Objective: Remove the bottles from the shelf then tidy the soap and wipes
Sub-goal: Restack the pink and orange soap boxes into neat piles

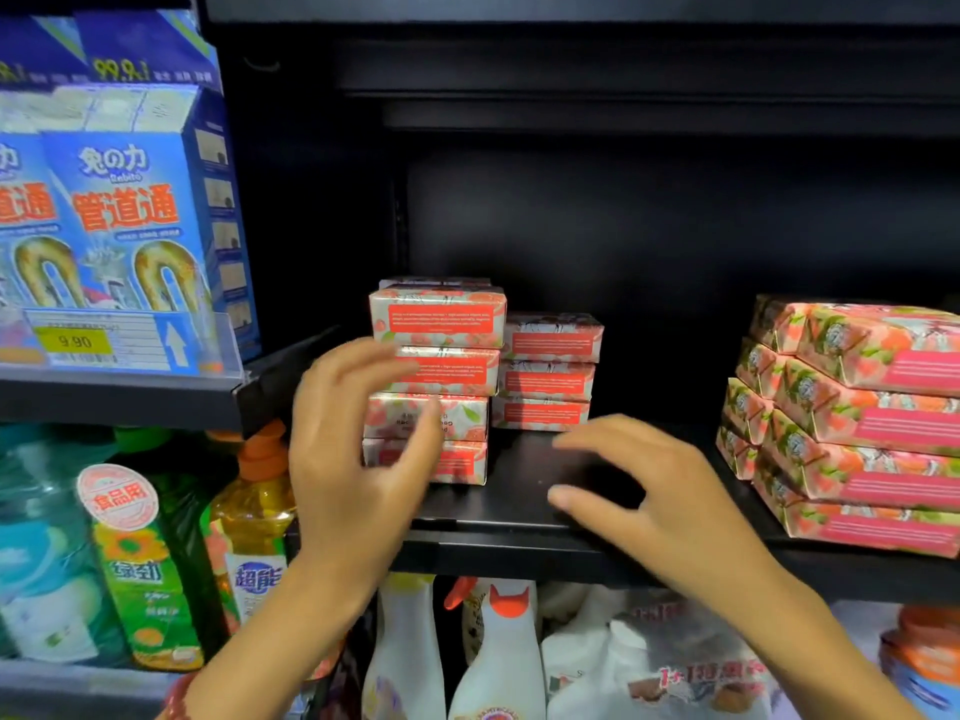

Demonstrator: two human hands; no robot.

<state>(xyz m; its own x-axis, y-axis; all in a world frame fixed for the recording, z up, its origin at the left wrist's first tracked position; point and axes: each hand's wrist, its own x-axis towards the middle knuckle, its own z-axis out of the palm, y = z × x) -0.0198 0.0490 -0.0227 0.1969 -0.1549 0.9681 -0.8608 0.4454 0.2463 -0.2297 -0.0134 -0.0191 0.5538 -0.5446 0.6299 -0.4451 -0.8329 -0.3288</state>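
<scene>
Pink floral soap boxes stand in two stacks on the black shelf point(519, 504): a taller front stack point(439, 317) and a lower stack point(550, 356) behind and right of it. My left hand point(353, 459) hovers in front of the taller stack, fingers spread and loosely bent, holding nothing. My right hand point(639, 491) floats above the bare shelf to the right of the stacks, fingers spread, empty. Pink floral wipes packs point(862, 423) are piled at the shelf's right end. No bottles stand on this shelf.
Blue drain-cleaner boxes point(130, 210) fill the upper left shelf above a price tag point(78, 341). Dish-soap bottles point(254, 522) stand at lower left. White bottles point(498, 662) and bagged goods point(675, 667) sit on the shelf below.
</scene>
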